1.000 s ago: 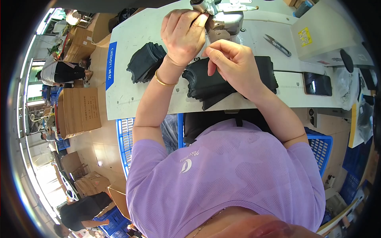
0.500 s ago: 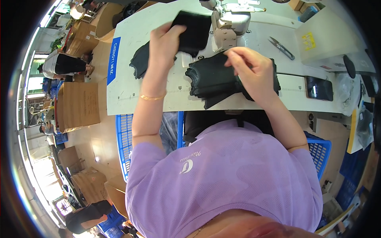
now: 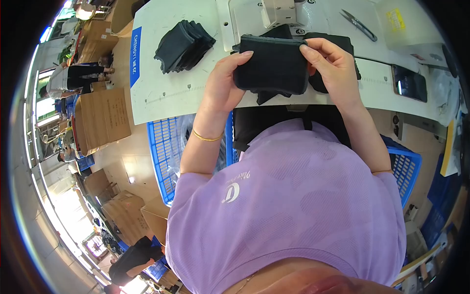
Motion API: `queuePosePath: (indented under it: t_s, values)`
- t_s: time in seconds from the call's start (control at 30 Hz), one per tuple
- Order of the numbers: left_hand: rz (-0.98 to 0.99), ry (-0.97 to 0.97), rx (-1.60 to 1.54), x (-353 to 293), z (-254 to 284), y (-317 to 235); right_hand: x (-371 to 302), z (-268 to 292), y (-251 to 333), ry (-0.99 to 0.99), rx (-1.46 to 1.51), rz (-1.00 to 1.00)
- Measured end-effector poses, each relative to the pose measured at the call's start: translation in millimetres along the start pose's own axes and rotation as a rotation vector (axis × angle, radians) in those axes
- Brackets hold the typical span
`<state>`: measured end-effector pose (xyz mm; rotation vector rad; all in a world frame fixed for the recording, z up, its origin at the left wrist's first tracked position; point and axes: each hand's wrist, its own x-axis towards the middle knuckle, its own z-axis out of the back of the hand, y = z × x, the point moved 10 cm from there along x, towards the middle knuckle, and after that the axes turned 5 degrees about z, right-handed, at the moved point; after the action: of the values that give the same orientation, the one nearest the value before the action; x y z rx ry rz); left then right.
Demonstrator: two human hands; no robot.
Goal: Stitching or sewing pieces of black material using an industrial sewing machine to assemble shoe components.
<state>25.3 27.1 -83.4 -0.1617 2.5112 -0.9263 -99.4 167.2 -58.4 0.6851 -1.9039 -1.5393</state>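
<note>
A black fabric piece point(image 3: 271, 68) is stretched between my two hands above the near part of the white sewing table point(image 3: 147, 111). My left hand point(image 3: 229, 81) pinches its left side, thumb on the front face. At the upper right corner, my right hand point(image 3: 333, 66) grips the edge between thumb and fingers. A seam band runs along the piece's top edge. Behind and under it lie more black pieces point(image 3: 338, 46), partly hidden by the held one and my right hand. A fanned stack of black pieces point(image 3: 183, 46) rests on the table to the left.
The sewing machine point(image 3: 279, 12) stands at the far middle. Thread snips point(image 3: 360, 25) and a phone point(image 3: 410, 82) lie to the right, near a translucent bin point(image 3: 406, 29). Blue baskets point(image 3: 164, 152) sit below the table edge. Cardboard boxes point(image 3: 103, 120) and other people are off to the left.
My left hand has brought a black piece from beside the machine down toward me. My right hand has come to grip its corner. The left stack now shows in full.
</note>
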Motion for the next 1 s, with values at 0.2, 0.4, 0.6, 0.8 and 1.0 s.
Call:
queuePosePath:
  t_s: [0.2,0.4,0.6,0.8,1.0]
  values:
    - [-0.002,0.010,0.052,2.2,-2.7,6.9,-7.2,12.3,-7.9,-0.029,-0.001,-0.014]
    - [-0.685,-0.321,0.517,-47.5,27.7,-93.4,-9.0,20.2,6.0,-0.031,-0.056,0.059]
    - [-1.394,-0.783,2.037,-96.7,-9.2,-169.3,-17.1,54.0,19.2,-0.180,-0.300,0.158]
    - [-1.219,-0.656,1.963,-65.0,-13.4,-103.2,-27.6,83.0,43.3,-0.353,-1.160,0.371]
    - [-1.116,-0.334,1.722,-8.7,-68.5,-38.0,-23.2,73.9,28.4,-0.231,-1.284,0.304]
